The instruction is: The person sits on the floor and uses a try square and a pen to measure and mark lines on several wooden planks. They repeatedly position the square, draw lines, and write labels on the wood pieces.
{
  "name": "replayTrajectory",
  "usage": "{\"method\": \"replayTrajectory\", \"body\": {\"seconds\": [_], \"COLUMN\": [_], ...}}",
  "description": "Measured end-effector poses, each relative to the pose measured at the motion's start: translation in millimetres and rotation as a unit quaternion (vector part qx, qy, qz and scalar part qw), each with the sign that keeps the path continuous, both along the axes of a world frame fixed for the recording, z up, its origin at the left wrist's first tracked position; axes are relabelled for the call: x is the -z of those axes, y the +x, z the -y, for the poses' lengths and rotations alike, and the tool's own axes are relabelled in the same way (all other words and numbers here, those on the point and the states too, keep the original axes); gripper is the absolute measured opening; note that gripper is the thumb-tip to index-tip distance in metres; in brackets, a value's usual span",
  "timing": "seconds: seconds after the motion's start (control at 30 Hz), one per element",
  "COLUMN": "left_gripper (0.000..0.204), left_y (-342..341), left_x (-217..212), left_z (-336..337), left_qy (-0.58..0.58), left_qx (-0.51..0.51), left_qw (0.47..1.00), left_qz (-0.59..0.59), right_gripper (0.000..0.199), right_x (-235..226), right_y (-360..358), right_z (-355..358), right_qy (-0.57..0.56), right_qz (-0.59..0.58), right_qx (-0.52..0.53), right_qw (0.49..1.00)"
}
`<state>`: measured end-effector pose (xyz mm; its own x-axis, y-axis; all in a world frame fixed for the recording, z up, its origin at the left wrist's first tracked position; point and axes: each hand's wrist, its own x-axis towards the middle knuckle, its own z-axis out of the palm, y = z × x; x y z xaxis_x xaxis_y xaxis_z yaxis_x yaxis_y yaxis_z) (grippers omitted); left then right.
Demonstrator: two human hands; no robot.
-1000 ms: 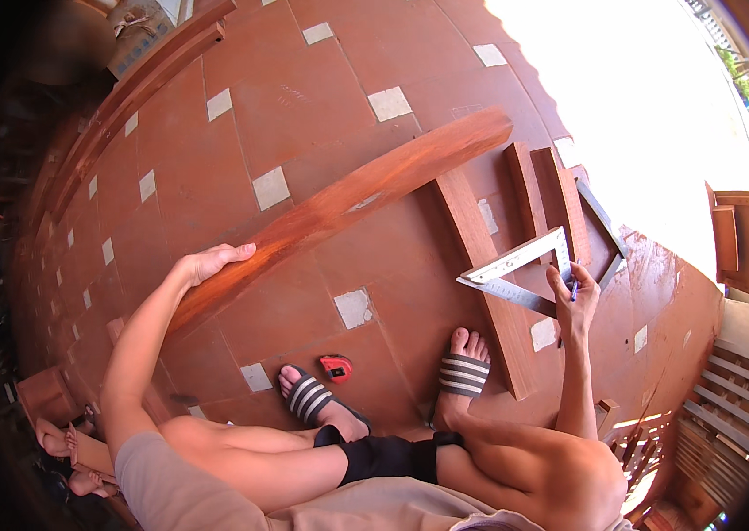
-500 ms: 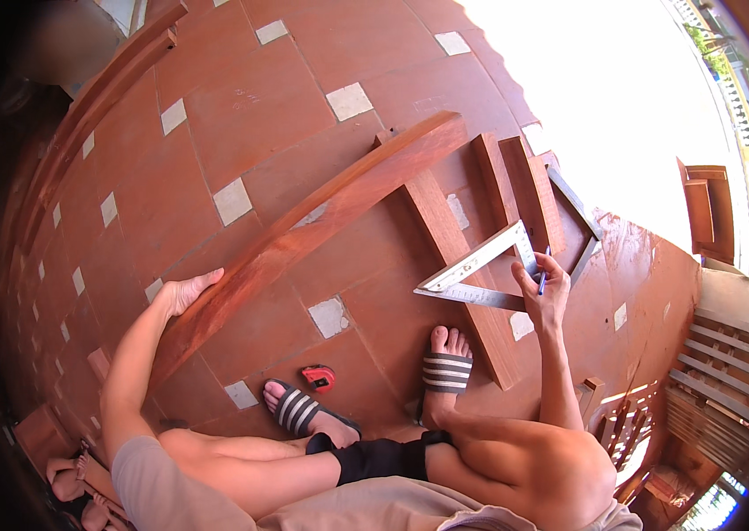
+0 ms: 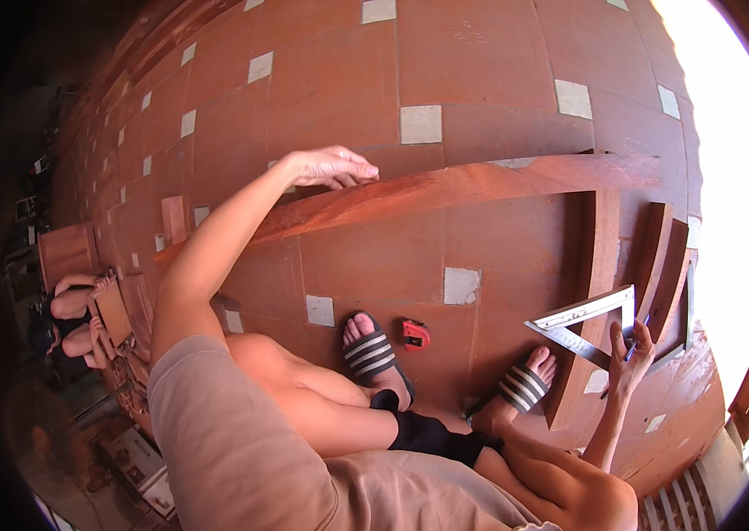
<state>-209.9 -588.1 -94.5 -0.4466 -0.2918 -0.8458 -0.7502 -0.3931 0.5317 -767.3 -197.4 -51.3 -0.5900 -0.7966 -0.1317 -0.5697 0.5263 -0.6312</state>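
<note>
A long reddish wooden board [image 3: 445, 186] runs across the middle of the view. At its far edge is my left hand [image 3: 332, 168], fingers bent down against the wood and partly hidden behind it. My right hand [image 3: 629, 356] is closed around a metal triangular square [image 3: 582, 311] and a blue pen [image 3: 631, 350]. The square is held over a shorter wooden piece [image 3: 603, 257], which lies crosswise under the board's right part. My left forearm covers some of the board's left end.
A red tape measure [image 3: 415, 334] lies between my sandalled feet. More wooden pieces [image 3: 655, 252] and a grey metal framing square [image 3: 690, 310] lie to the right on the tiled floor [image 3: 348, 265]. Another person [image 3: 78, 314] sits at far left by wooden parts.
The view has turned, so the board now lies nearly level across it. My left hand has slid farther along the board toward its middle, fingers now bent. My right hand still holds the square and pen.
</note>
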Motion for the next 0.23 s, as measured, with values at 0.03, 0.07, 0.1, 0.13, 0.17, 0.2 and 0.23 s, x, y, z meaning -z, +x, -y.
{"method": "replayTrajectory", "body": {"seconds": [0.03,0.07,0.1,0.13,0.17,0.2,0.23], "left_gripper": [0.068,0.063,0.062,0.060,0.066,0.073,0.073], "left_y": [19,35,57,84,117,149,166], "left_x": [-20,-36,-51,-65,-75,-83,-84], "left_z": [11,22,26,26,21,12,4], "left_qy": [-0.038,-0.077,-0.126,-0.176,-0.231,-0.285,-0.333], "left_qx": [-0.071,-0.136,-0.205,-0.270,-0.283,-0.293,-0.285], "left_qw": [0.997,0.988,0.971,0.946,0.929,0.905,0.880], "left_qz": [-0.007,-0.016,-0.002,0.012,0.064,0.115,0.184], "right_gripper": [0.036,0.036,0.037,0.037,0.037,0.037,0.036], "right_x": [-5,-3,-4,-4,0,-9,5], "right_y": [6,8,11,13,16,22,12], "right_z": [6,8,12,16,19,26,21], "right_qy": [0.017,-0.003,-0.001,0.002,-0.012,0.022,-0.004], "right_qz": [0.001,-0.002,0.002,0.005,0.028,0.043,0.022], "right_qx": [-0.013,-0.020,-0.033,-0.046,-0.053,-0.051,-0.053], "right_qw": [1.000,1.000,0.999,0.999,0.998,0.998,0.998]}}
